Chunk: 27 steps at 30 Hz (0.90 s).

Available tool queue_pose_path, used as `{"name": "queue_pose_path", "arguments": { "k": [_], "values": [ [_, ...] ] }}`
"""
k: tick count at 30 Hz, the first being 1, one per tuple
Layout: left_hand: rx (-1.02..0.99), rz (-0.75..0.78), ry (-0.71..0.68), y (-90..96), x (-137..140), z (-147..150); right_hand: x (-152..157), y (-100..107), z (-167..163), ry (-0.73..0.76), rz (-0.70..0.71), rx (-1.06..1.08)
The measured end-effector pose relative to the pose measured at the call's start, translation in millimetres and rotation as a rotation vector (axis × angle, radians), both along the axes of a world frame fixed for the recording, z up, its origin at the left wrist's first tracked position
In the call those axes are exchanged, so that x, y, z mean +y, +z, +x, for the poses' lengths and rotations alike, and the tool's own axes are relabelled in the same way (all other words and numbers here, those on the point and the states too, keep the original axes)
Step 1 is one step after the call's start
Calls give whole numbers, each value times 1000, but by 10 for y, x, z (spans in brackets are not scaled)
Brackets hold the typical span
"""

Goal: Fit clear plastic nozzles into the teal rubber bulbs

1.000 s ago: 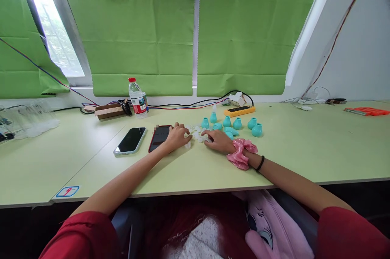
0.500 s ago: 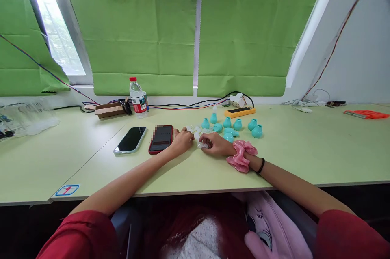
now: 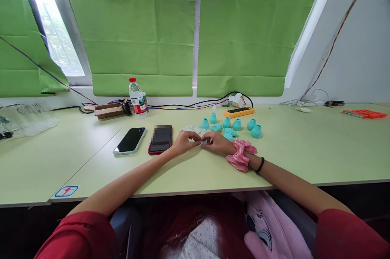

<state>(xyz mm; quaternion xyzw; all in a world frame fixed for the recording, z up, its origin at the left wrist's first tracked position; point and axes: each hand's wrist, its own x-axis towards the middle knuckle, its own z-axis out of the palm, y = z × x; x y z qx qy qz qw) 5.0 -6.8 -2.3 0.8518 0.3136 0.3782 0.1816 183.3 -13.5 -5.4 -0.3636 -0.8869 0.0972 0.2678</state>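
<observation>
My left hand (image 3: 184,143) and my right hand (image 3: 217,143) meet fingertip to fingertip just above the table. Between the right fingers is a small clear plastic piece (image 3: 203,143), partly covered by them. The left thumb and fingers pinch together at that piece's left side; what they hold is too small to make out. Just behind the hands lie several small translucent white pieces (image 3: 196,129). Several turquoise bulb-shaped plastic parts (image 3: 237,124) stand or lie behind and beside my right hand, one of them (image 3: 228,136) close to its back.
Left of my hands lie a phone in a red case (image 3: 160,140) and a phone with a pale case (image 3: 129,141). Farther back are a water bottle (image 3: 137,100), a cardboard box (image 3: 110,110) and a yellow-and-black bar (image 3: 239,112). An orange tool (image 3: 365,113) lies far right.
My left hand has moved right, from the translucent pieces to my right fingertips, and its fingers have closed into a pinch. My right hand stays nearly in place with the clear piece.
</observation>
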Motion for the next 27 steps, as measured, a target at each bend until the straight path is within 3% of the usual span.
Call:
{"name": "queue_pose_path", "arguments": {
  "k": [11, 19, 27],
  "values": [
    [-24, -87, -98, 1, -36, 9, -22, 24, 1, 29, -22, 11],
    [129, 163, 1, -81, 31, -16, 7, -5, 10, 50, -77, 90],
    [187, 185, 16, -79, 33, -21, 22, -15, 10, 33, -124, 115]
  ]
}}
